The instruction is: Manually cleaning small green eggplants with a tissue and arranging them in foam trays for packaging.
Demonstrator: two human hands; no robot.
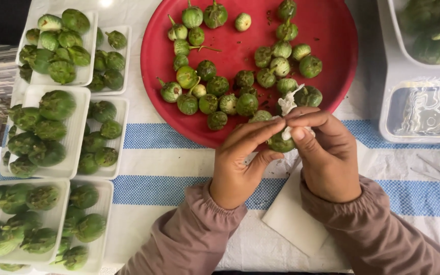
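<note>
Now | both hands, left hand [238,165] & right hand [327,153], grip green eggplant [279,143], prob w/ tissue [287,104] | striped tablecloth [179,188]

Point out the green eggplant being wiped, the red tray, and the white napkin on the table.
green eggplant [279,144], head view, on its lower skin showing between the fingers.
red tray [327,30], head view, on a bare patch near the right rim.
white napkin [294,216], head view, on its flat middle.

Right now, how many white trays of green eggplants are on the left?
6, in three rows of two: back pair, middle pair, front pair. More may lie beyond the bottom edge.
</note>
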